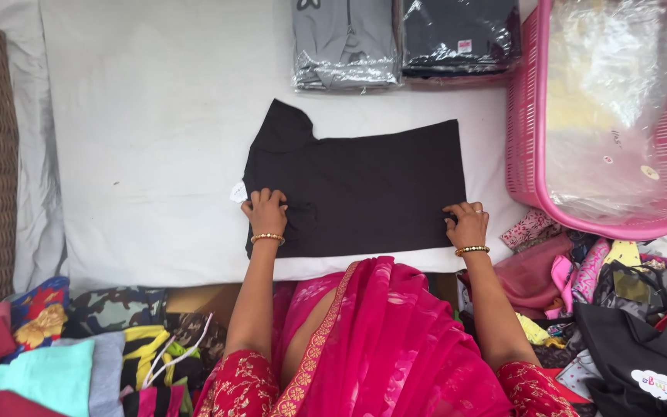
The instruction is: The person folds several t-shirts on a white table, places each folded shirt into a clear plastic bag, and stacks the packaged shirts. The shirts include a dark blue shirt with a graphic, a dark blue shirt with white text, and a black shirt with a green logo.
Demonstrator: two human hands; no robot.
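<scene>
The folded shirt [357, 189] was plain black, and it lay on a white sheet [148, 139]. Beyond the shirt, one wrapped pack [345, 42] was grey and the pack [461, 35] beside it black. Right of the shirt stood a pink basket [523, 139]. Each hand, the left hand [265, 210] and the right hand [467, 222], wore a gold bangle. The sari [395, 347] near the shirt's close edge was magenta with a gold-patterned border. Left of the sari lay a camouflage-print cloth [113, 307] and a turquoise one [49, 377]

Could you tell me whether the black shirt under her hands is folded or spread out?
Folded: the black shirt shows one sleeve only, its near edge pinched by the left hand and right hand.
</scene>
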